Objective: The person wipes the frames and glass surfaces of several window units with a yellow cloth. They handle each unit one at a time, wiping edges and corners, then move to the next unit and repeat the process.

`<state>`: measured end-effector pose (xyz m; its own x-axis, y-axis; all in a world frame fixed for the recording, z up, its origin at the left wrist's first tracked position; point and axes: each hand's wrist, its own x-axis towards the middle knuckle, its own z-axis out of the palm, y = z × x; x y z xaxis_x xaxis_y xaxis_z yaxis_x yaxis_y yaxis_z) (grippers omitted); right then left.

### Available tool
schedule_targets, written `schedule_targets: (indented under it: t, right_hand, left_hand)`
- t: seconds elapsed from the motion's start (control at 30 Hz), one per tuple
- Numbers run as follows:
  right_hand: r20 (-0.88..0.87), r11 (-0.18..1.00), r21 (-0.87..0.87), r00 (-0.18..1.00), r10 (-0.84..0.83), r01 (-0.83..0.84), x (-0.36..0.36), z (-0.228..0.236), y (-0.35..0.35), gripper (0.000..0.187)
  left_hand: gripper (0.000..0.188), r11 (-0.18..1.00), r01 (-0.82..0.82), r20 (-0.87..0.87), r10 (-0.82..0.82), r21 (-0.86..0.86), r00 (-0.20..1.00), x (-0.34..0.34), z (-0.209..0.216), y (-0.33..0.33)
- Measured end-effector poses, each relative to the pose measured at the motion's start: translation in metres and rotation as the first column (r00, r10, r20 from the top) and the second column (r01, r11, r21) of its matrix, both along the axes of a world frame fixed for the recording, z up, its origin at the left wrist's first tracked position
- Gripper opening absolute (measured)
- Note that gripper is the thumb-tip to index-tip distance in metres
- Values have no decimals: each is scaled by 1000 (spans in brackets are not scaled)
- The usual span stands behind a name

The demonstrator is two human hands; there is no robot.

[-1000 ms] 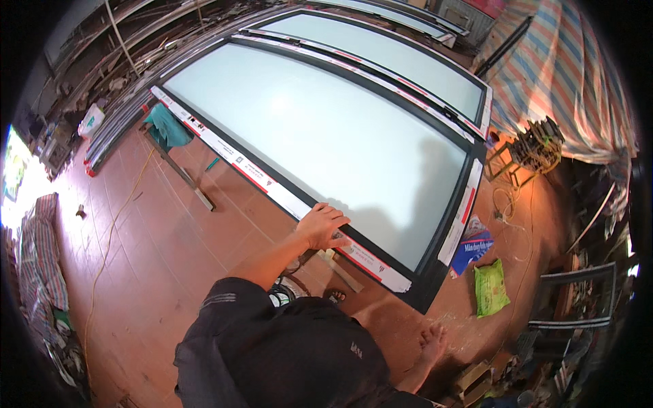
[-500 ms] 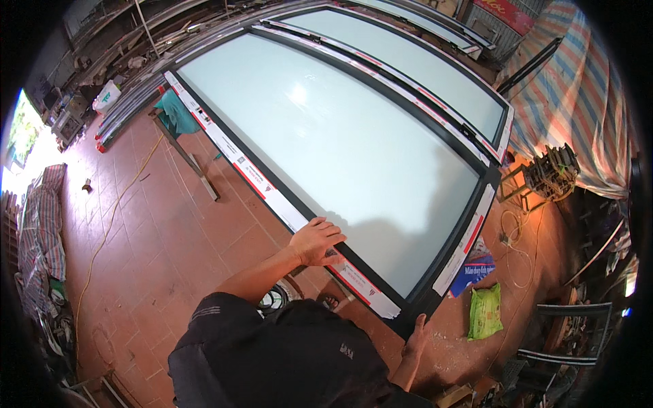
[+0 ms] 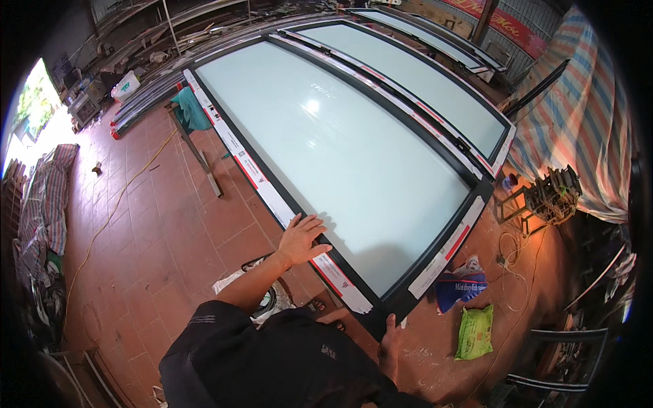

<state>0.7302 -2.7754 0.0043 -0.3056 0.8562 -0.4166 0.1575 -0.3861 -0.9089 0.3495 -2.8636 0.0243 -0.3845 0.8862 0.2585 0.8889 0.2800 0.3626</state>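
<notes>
A large frosted glass door panel with a black frame lies flat before me, raised above the floor. Printed protective tape in white and red runs along its rails. My left hand rests on the long left rail, fingers apart and reaching toward the glass. At the near corner, my right hand grips the frame from the side, thumb up against its edge; the other fingers are mostly hidden. Beyond the far rail lies a second framed glass panel.
A teal cloth pads a metal support under the left rail. A green bag and a blue bag lie on the tiled floor at right. Yellow cable crosses the left floor. Striped sheeting hangs at right.
The view has shifted, showing more of the back. My left hand's fingers have spread and straightened on the rail. My right hand stays at the same corner.
</notes>
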Motion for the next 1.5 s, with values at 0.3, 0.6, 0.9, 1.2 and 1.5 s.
schedule_targets:
  t: [0.3,0.6,0.9,1.2,1.5]
  right_hand:
    - [121,989,110,989,89,-102,6,4,4,71]
    - [643,899,252,756,120,-358,5,-7,21,83]
    - [696,583,662,675,-244,-471,-55,29,39,83]
    - [624,389,653,753,208,-649,-259,43,-18,82]
    - [750,192,585,616,242,-788,-430,23,-24,89]
  left_hand:
    - [67,977,-170,299,125,131,946,40,-1,-28]
    - [45,694,-720,982,129,9,138,24,-48,-154]
    - [51,243,-601,507,801,-761,-319,80,-226,-451]
    - [45,116,-672,631,489,-732,-603,99,-214,-517]
    - [50,191,-818,817,347,-542,-461,79,-181,-521]
